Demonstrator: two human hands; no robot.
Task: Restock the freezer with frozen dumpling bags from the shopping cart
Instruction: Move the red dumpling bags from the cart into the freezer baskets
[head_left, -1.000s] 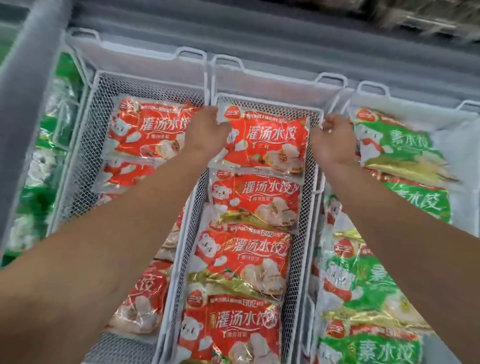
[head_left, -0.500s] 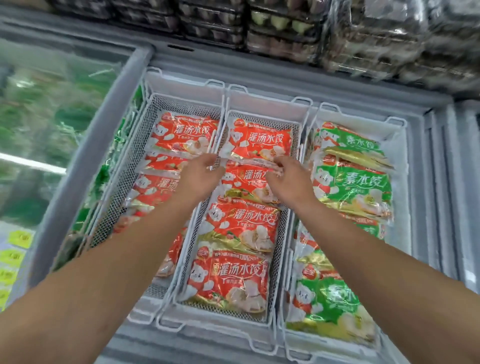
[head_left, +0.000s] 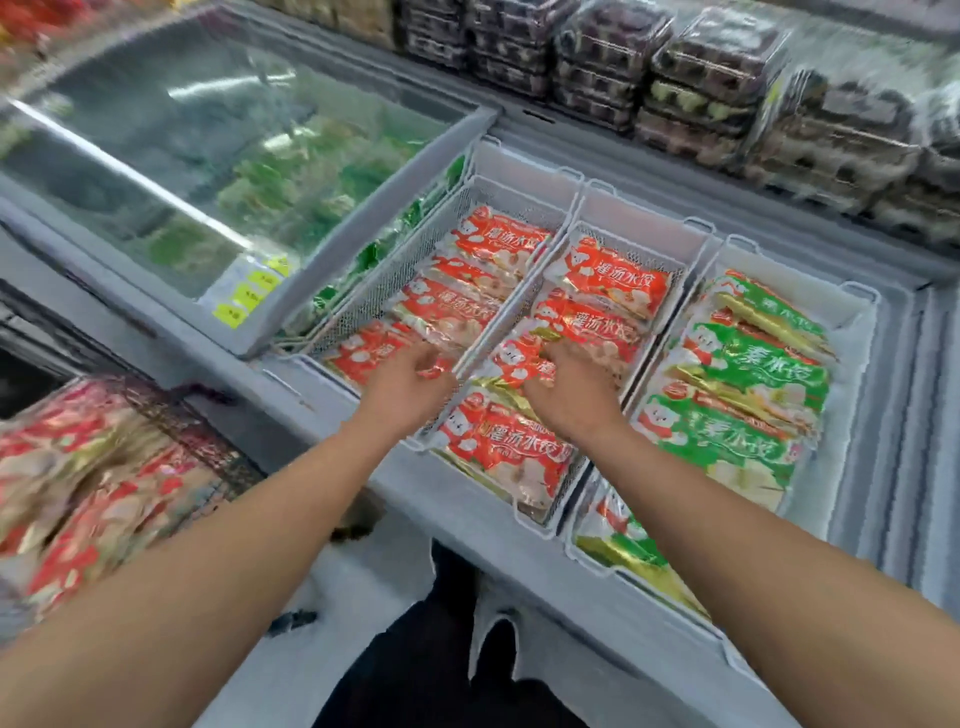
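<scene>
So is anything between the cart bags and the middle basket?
Nothing visible. The freezer's glass lid is slid left, leaving the middle basket uncovered. Both the left hand and right hand hang over it, holding nothing. The cart bags lie lower left, uncovered.

Red dumpling bags (head_left: 615, 280): glossy plastic film, crinkled, gold foil-like sheen at the lower edges. Green dumpling bags (head_left: 753, 371): same shiny film, gold bands bright with glare.
Middle basket (head_left: 631, 236): white-coated wire frame, fine mesh walls, matt. Left basket (head_left: 387, 291): same mesh, same coating.
Freezer (head_left: 410, 493) rim: smooth grey plastic, dull finish. Sliding lid (head_left: 208, 135): glass, reflective, streaked with light glare, slightly fogged.
Egg cartons (head_left: 711, 78) on the shelf behind: clear glossy plastic shells.
Bags in the cart (head_left: 88, 483): shiny film; blurred, no finer detail readable.
</scene>
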